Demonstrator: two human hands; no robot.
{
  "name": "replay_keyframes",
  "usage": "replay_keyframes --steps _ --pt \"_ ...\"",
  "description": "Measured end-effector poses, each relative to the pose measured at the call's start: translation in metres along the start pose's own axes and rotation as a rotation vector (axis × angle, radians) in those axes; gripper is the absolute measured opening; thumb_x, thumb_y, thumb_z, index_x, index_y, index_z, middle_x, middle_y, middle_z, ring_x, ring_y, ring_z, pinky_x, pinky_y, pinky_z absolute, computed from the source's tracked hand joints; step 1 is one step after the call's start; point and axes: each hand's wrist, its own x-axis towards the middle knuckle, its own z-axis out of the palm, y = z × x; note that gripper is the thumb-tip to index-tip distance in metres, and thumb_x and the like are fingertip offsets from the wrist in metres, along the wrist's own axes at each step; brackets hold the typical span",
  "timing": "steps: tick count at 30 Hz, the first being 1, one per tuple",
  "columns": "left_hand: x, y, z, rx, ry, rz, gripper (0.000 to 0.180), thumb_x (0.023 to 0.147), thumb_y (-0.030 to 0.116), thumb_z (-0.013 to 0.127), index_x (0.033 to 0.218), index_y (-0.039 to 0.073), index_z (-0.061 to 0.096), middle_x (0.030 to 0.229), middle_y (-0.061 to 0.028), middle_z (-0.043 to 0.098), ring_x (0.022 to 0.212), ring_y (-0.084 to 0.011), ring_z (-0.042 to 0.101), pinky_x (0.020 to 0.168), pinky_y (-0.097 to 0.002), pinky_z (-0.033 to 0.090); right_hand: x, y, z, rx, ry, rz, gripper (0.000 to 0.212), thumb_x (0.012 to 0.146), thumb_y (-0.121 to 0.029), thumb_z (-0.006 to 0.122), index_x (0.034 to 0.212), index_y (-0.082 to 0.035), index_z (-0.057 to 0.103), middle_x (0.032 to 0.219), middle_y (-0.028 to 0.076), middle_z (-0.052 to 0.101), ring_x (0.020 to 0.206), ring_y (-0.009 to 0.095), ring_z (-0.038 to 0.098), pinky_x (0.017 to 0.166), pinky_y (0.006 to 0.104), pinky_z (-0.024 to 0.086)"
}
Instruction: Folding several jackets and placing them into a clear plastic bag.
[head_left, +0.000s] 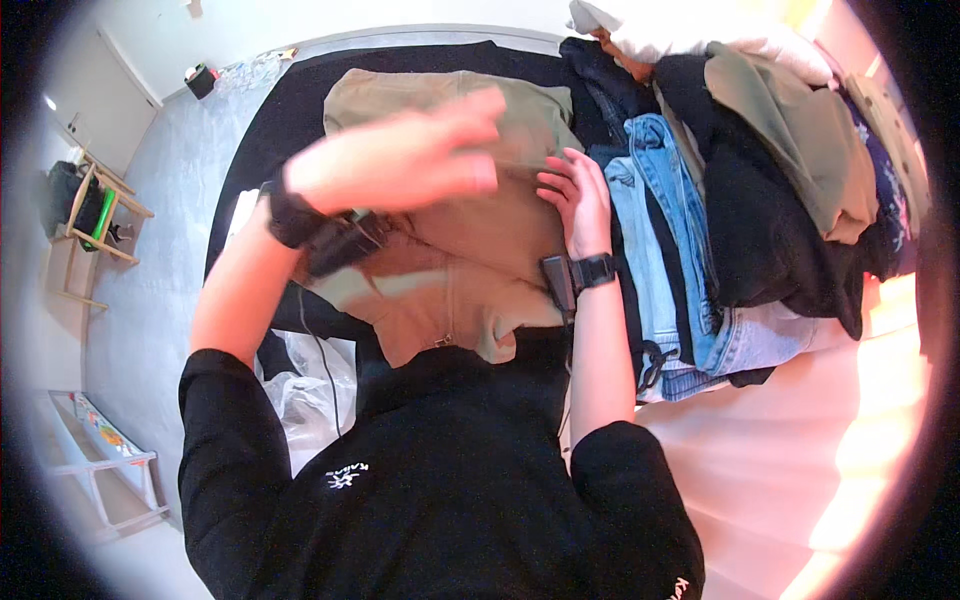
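A khaki-green garment [480, 240] with a small zip pull near its lower edge lies spread on a black cloth [265, 140] in front of me. My left hand [400, 155] is over its upper left part, smeared by motion, with fingers stretched out and apart and nothing in them. Whether it touches the fabric, I cannot tell. At the garment's right edge is my right hand [580, 200], fingers loosely spread and palm turned inward, holding nothing. Black straps with small devices circle both wrists. Part of the garment is hidden under my left hand and forearm.
Folded blue jeans [665, 230] and a heap of dark and olive clothes [770, 190] lie close on the right. A clear plastic bag [310, 390] is by my left side. Wooden-framed furniture [100, 210] and a white step frame [105, 470] stand at far left.
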Motion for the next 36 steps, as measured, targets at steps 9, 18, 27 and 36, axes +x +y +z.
replay_keyframes --steps 9,18,27,36 --pt "-0.09 -0.068 0.036 0.163 -0.024 -0.193 0.043 0.088 0.026 0.059 0.125 0.005 0.055 0.134 -0.0188 0.049 0.126 -0.0332 0.044 0.104 -0.0384 0.037 -0.085 -0.032 -0.012 -0.763 -0.026 -0.185 0.045 0.085 -0.011 0.059 0.127 -0.004 0.047 0.136 0.015 0.046 0.128 0.031 0.041 0.106 0.0395 0.032" --pt "-0.173 -0.011 0.067 0.051 -0.027 -0.428 0.073 0.064 0.011 0.075 0.132 0.024 0.05 0.149 -0.0098 0.029 0.141 -0.0373 0.018 0.112 -0.0539 0.018 -0.147 -0.058 -0.009 -1.466 -0.517 -0.139 0.066 0.071 -0.013 0.071 0.134 -0.017 0.048 0.145 0.016 0.033 0.135 0.039 0.028 0.111 0.0512 0.019" --pt "-0.162 -0.021 0.087 0.163 0.191 -0.308 0.033 0.068 -0.002 0.066 0.097 0.014 0.064 0.106 0.0008 0.061 0.111 -0.0205 0.052 0.104 -0.0427 0.028 -0.133 -0.036 -0.003 -1.451 -0.478 -0.288 0.033 0.077 -0.02 0.071 0.11 -0.018 0.065 0.119 0.006 0.06 0.123 0.031 0.046 0.108 0.0506 0.026" --pt "-0.157 -0.009 0.045 0.08 0.248 -0.219 0.027 0.072 -0.003 0.061 0.097 0.008 0.06 0.084 -0.0069 0.061 0.086 -0.0261 0.06 0.082 -0.0372 0.043 -0.121 -0.056 0.016 -1.219 -0.14 -0.444 0.005 0.085 -0.004 0.06 0.09 -0.003 0.06 0.079 0.015 0.063 0.071 0.033 0.063 0.061 0.0362 0.049"
